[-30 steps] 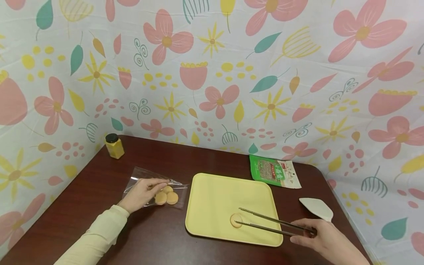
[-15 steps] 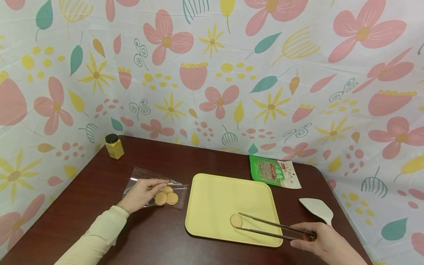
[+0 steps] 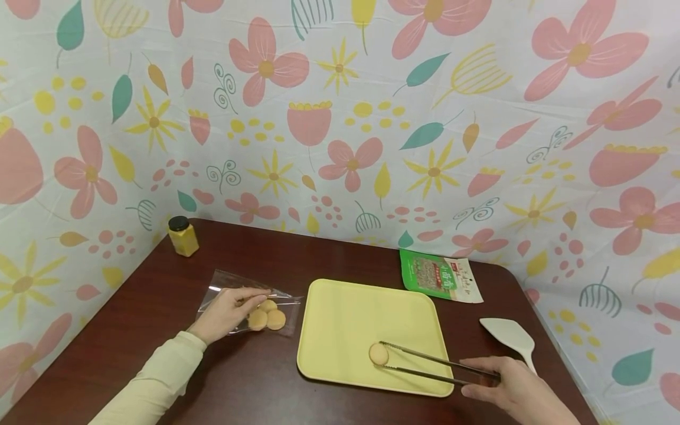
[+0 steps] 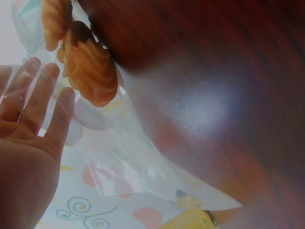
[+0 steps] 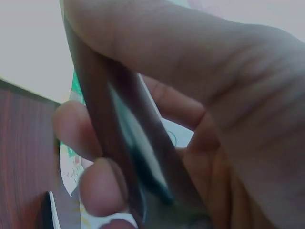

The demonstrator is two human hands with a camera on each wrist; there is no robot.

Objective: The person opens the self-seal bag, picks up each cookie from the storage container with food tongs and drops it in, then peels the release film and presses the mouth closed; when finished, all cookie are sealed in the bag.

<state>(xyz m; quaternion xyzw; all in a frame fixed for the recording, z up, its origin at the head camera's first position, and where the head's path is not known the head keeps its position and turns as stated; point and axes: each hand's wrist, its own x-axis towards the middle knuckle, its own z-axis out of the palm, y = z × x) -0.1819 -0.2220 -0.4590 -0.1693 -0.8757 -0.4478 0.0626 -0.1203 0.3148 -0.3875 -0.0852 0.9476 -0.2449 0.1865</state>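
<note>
My left hand (image 3: 226,311) holds the upper film of a clear plastic bag (image 3: 291,327) at its mouth, on the left of the table. Several round golden cookies (image 3: 276,319) lie inside; the left wrist view shows ridges on one cookie (image 4: 90,71), and my fingers (image 4: 40,98) against the film. With my right hand (image 3: 512,383) I grip metal tongs (image 3: 425,354), thumb on one arm and fingers on the other. The tongs' tips lie on either side of a single cookie (image 3: 379,354) on the yellow tray (image 3: 340,313). Whether both tips touch it, I cannot tell.
Behind the tray lies a green and white food packet (image 3: 441,275). A white spatula (image 3: 508,335) is to the right, near my right hand. At the far left corner stands a yellow jar (image 3: 183,236) with a black lid. A flowered cloth (image 3: 340,147) backs the table.
The tongs' tips have gone from lying over the cookie to spreading around it, then closed in slightly at its sides. My left hand and the bag have stayed put.
</note>
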